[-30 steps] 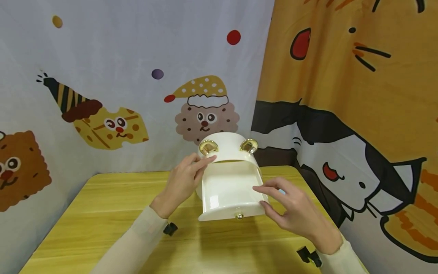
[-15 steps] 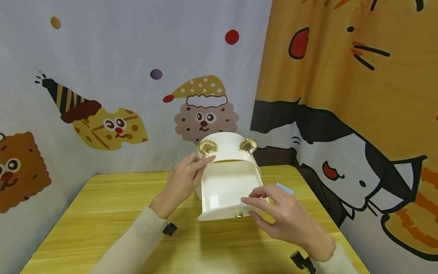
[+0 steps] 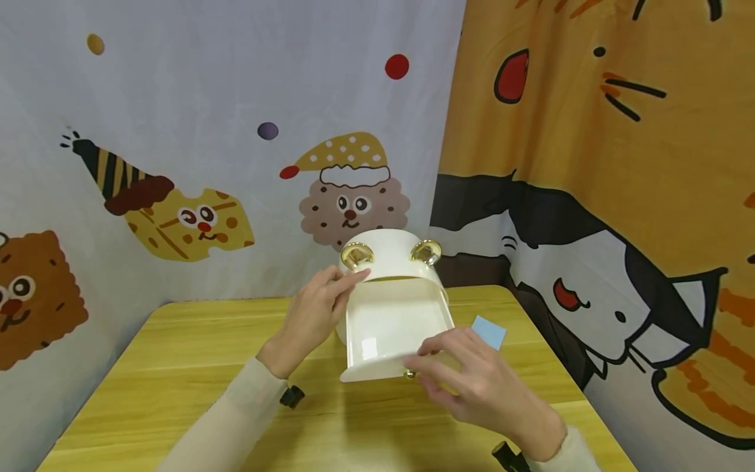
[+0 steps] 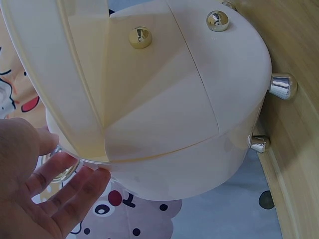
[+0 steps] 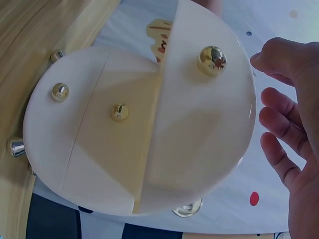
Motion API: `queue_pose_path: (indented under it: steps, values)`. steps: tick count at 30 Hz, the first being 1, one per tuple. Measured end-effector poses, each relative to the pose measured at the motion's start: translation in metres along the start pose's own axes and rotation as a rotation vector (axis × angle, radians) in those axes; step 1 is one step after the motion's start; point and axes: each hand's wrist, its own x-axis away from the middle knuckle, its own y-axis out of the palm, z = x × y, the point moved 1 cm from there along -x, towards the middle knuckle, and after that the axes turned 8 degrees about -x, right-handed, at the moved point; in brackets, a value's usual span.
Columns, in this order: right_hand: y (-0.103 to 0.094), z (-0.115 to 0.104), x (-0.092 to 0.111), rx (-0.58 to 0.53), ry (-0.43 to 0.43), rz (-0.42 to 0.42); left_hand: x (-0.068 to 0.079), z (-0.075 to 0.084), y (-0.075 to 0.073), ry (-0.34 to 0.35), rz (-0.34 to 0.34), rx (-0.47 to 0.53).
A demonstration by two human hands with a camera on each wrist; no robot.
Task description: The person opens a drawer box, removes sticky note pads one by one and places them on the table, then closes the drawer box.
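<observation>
A rounded white drawer box (image 3: 392, 252) with two gold ears (image 3: 356, 254) stands on the table, its top drawer (image 3: 395, 314) pulled out toward me. Nothing lies on the visible drawer floor. My left hand (image 3: 312, 308) rests its fingertips along the box's upper left side; the left wrist view has these fingers (image 4: 89, 191) at the rim beside the drawer. My right hand (image 3: 483, 380), fingers loosely bent, hovers by the drawer's front right corner. Its fingertips overlap the gold knob (image 3: 409, 374) in the head view, but the right wrist view shows them apart from the drawer front (image 5: 199, 124).
On the wooden table (image 3: 194, 367) a light blue paper square (image 3: 488, 332) lies right of the box. Two lower drawer fronts carry gold knobs (image 4: 140, 37), and silver feet (image 4: 283, 86) hold the box up. Printed cartoon curtains (image 3: 194, 98) hang behind and to the right.
My right hand has moved left and down along the drawer's right side to its front corner, uncovering the blue paper. The left hand and the drawer stay put.
</observation>
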Motion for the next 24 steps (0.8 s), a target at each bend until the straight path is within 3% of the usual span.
queue_pose_path:
  steps: [3, 11, 24]
  values:
    - [0.001, -0.003, 0.001, 0.018, -0.007, -0.017, 0.000, 0.000, 0.000, -0.001, 0.004, 0.000]
    - [0.005, -0.010, 0.012, 0.003, 0.076, -0.129, 0.000, 0.001, -0.001, -0.014, -0.014, 0.005]
    - [0.016, -0.009, 0.018, -0.013, 0.109, -0.159, 0.000, -0.001, 0.000, -0.008, -0.010, 0.004]
